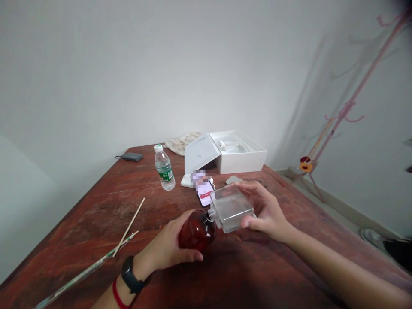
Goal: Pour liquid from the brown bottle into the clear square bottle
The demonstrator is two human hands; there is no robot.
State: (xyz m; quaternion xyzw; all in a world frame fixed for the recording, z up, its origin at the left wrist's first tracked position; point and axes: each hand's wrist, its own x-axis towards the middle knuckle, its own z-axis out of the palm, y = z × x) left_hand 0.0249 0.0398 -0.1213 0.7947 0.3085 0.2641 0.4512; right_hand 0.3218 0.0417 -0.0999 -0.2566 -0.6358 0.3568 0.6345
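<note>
My left grip closed around a dark red bottle, my right grip around a clear square bottle, necks touching above the wooden tabletop.

"How's the light?"

"Bright and soft. The pale wall is evenly lit, and no lamp or window shows."

"Any shadows?"

"Gentle ones. A hazy shadow of the coat rack spreads across the wall, and a dim patch darkens the wooden tabletop beneath the right hand."

"Is it sharp?"

"Fairly, but the wide lens bends the edges, a dark blur clips the top right corner, and a pixelated patch hides some detail."
</note>
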